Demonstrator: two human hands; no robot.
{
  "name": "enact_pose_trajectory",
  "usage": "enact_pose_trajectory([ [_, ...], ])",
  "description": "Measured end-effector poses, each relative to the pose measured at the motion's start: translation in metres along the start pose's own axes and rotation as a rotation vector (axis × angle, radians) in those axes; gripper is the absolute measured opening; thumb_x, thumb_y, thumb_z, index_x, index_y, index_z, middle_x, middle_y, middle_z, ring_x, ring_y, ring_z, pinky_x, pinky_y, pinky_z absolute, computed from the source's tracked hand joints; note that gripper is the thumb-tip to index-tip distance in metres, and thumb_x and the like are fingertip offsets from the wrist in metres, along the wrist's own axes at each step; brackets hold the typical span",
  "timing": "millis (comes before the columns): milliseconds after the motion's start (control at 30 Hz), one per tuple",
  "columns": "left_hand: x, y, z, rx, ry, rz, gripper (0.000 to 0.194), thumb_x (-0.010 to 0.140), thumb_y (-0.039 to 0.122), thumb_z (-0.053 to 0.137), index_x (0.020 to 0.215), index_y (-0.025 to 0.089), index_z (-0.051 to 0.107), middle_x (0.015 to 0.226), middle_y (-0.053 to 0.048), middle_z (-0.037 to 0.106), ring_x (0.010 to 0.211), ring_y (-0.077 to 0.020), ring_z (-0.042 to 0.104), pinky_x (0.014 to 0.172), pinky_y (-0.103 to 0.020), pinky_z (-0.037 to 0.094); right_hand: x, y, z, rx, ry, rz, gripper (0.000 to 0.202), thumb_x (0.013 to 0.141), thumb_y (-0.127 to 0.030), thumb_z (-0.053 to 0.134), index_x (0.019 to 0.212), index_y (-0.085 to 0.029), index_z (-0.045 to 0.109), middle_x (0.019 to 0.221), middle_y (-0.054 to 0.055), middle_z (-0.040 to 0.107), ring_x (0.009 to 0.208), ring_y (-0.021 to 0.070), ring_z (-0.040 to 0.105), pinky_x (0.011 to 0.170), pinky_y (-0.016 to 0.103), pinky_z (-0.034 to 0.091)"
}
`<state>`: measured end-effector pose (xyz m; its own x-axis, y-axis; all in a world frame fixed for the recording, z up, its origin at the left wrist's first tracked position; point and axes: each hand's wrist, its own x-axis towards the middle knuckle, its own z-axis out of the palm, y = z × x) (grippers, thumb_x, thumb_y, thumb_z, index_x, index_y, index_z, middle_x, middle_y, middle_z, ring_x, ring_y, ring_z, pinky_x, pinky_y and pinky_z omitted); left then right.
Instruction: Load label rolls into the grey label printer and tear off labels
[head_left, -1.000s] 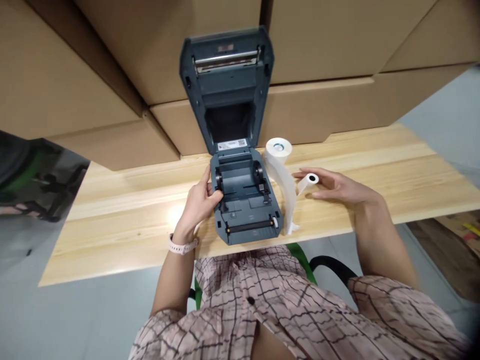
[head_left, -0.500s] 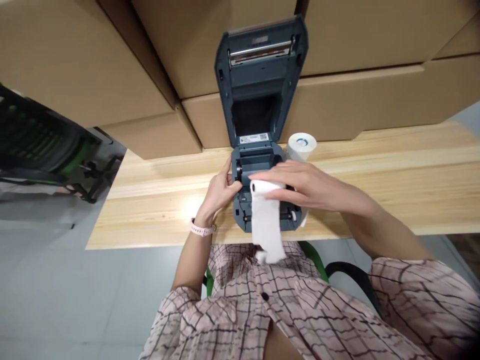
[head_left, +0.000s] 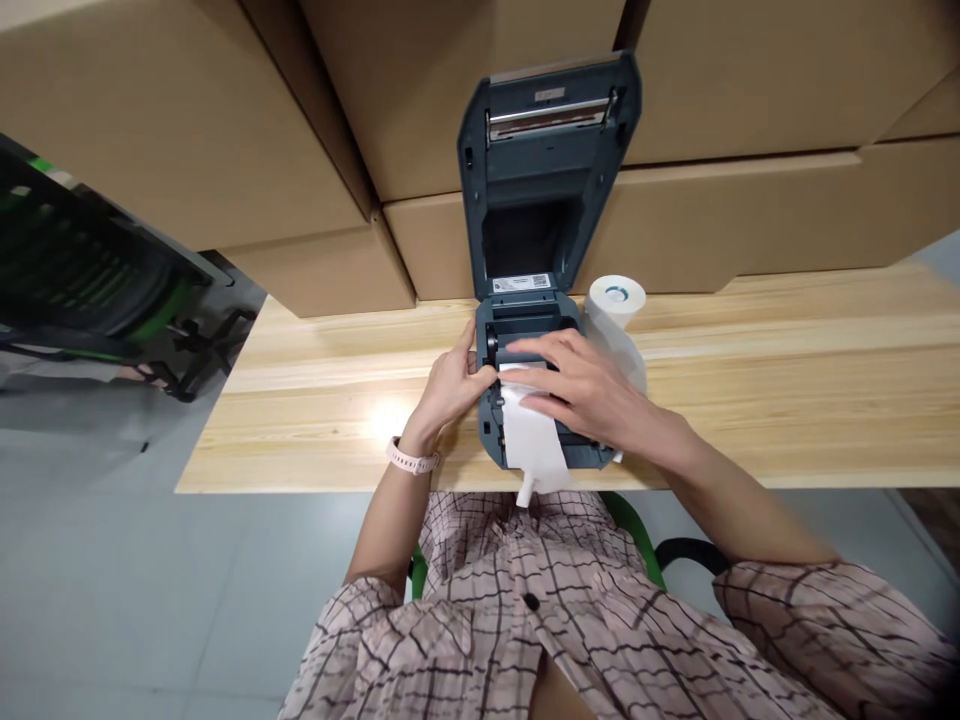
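Head view, printer: I see a dark blue-grey plastic printer (head_left: pixel 525 312) at the centre of the frame, lid (head_left: pixel 551 165) tipped up toward the top, which leaves its bay open to the fingers.
Left hand: the left hand (head_left: pixel 452 388) is closed on the printer's left wall, thumb over the rim and fingers down the outside; I judge this grip steadies the body.
Right hand: the right hand (head_left: pixel 583 392) reaches in from the right, fingers spread over the bay and the paper there. I cannot tell whether they pinch or merely press.
Thumb and fingertips: the left thumb lies just beside the right fingertips; I cannot tell if they touch.
Narrow paper roll: a slim white paper roll (head_left: pixel 523 368) sits in the middle of the bay, partly under the right fingers.
Loose strip: its white paper tail (head_left: pixel 534 435) runs toward the bottom of the frame and over the printer's front edge, probably so the end stays free.
Wide roll: a thick white paper roll (head_left: pixel 616 294) stands on end right of the printer, apparently set aside within reach.
Table: pale wood-grain tabletop (head_left: pixel 787 380) bears everything.
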<state>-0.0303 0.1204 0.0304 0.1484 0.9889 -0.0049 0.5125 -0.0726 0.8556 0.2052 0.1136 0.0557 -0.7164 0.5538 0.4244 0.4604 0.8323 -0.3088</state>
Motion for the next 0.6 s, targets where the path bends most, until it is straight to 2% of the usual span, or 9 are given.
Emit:
enact_pose_trajectory([
  [100,0.0,0.0,0.0,0.01,-0.008,-0.02,0.096,0.081,0.026,0.058,0.173,0.019,0.032,0.064,0.007,0.051,0.061,-0.0161,0.046,0.062,-0.029,0.034,-0.011,-0.007,0.0,-0.003,-0.002,-0.051,0.031,0.112,-0.026,0.05,0.12,-0.022,0.08,0.128,0.01,0.079,0.115,0.0263,0.07,0.094,0.044,0.061],
  [167,-0.001,0.001,-0.001,0.011,-0.011,-0.019,0.096,0.082,0.028,0.058,0.173,0.019,0.031,0.065,0.007,0.051,0.062,-0.0163,0.046,0.063,-0.029,0.035,-0.023,-0.01,-0.003,0.017,-0.06,-0.05,0.031,0.112,-0.033,0.052,0.125,-0.021,0.078,0.135,0.01,0.078,0.12,0.0258,0.072,0.099,0.044,0.062],
  [200,-0.001,0.002,-0.001,0.013,-0.012,-0.016,0.096,0.082,0.029,0.059,0.173,0.018,0.032,0.065,0.007,0.051,0.062,-0.0166,0.046,0.063,-0.029,0.035,-0.029,-0.011,-0.004,0.023,-0.092,-0.049,0.037,0.111,-0.043,0.057,0.134,-0.02,0.074,0.145,0.011,0.074,0.129,0.0275,0.07,0.105,0.047,0.061],
  [300,-0.001,0.003,-0.001,0.017,-0.014,-0.01,0.095,0.083,0.032,0.06,0.173,0.017,0.033,0.065,0.006,0.052,0.062,-0.0175,0.046,0.063,-0.03,0.035,-0.047,-0.016,-0.009,0.011,-0.163,-0.085,0.09,0.092,-0.076,0.068,0.16,-0.02,0.054,0.171,0.016,0.049,0.156,0.0353,0.051,0.124,0.059,0.049],
  [367,-0.001,0.003,-0.001,0.014,-0.014,-0.011,0.095,0.083,0.032,0.06,0.172,0.016,0.033,0.065,0.006,0.052,0.062,-0.0176,0.046,0.063,-0.031,0.034,-0.054,-0.021,-0.008,-0.031,-0.186,-0.109,0.108,0.084,-0.081,0.071,0.167,-0.019,0.044,0.177,0.019,0.037,0.163,0.0378,0.041,0.129,0.062,0.044],
  [400,-0.001,0.003,-0.001,0.012,-0.012,-0.011,0.094,0.083,0.032,0.06,0.172,0.016,0.034,0.065,0.006,0.052,0.062,-0.0175,0.046,0.063,-0.031,0.034,-0.055,-0.025,-0.006,-0.062,-0.181,-0.109,0.105,0.086,-0.078,0.072,0.166,-0.017,0.044,0.177,0.02,0.038,0.163,0.0381,0.041,0.129,0.062,0.044],
  [533,0.0,0.002,0.0,0.008,-0.002,-0.009,0.093,0.083,0.033,0.061,0.171,0.015,0.036,0.063,0.007,0.05,0.061,-0.017,0.046,0.063,-0.031,0.034,-0.054,-0.037,0.007,-0.146,-0.079,-0.091,0.063,0.103,-0.052,0.067,0.153,-0.013,0.057,0.162,0.019,0.059,0.153,0.0337,0.056,0.125,0.058,0.051],
  [600,0.0,0.003,0.0,0.007,-0.006,-0.019,0.094,0.084,0.036,0.062,0.171,0.014,0.035,0.064,0.007,0.05,0.061,-0.0169,0.045,0.063,-0.031,0.034,-0.054,-0.04,0.013,-0.141,-0.047,-0.083,0.058,0.104,-0.045,0.069,0.151,-0.012,0.057,0.16,0.019,0.061,0.153,0.0325,0.057,0.123,0.056,0.054],
])
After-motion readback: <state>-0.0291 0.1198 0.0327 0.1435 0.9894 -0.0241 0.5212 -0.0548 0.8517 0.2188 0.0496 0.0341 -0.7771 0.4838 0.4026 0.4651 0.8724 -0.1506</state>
